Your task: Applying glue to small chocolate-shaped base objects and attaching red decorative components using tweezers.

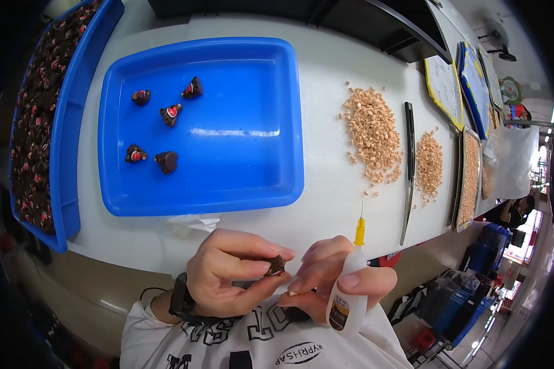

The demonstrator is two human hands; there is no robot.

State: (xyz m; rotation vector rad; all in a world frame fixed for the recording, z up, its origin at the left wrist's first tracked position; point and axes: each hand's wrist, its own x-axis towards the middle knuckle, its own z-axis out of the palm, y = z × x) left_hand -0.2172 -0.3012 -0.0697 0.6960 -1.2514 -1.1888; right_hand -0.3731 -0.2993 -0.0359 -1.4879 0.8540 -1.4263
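My left hand [228, 270] pinches a small dark brown figurine [276, 265] between thumb and fingertips, in front of my chest. Close beside it, my right hand [323, 264] grips a white squeeze bottle [353, 301] that stands nearly upright, its yellow needle tip [359, 232] pointing up and away. Between the thumb and forefinger of that same hand sits a tiny pale piece [292, 293]; fingers partly cover it. Ahead lies a blue tray [228, 172] with several dark brown figurines [171, 114] on its left side, most showing red and white patches.
At the far left, a deep blue bin [68, 123] is full of similar dark figurines. Two heaps of small pale pieces [372, 132] lie on the white table [326, 61], with black-handled tweezers [409, 154] between them. White tissue [194, 222] touches the tray's near edge. Clipboards [444, 89] rest at right.
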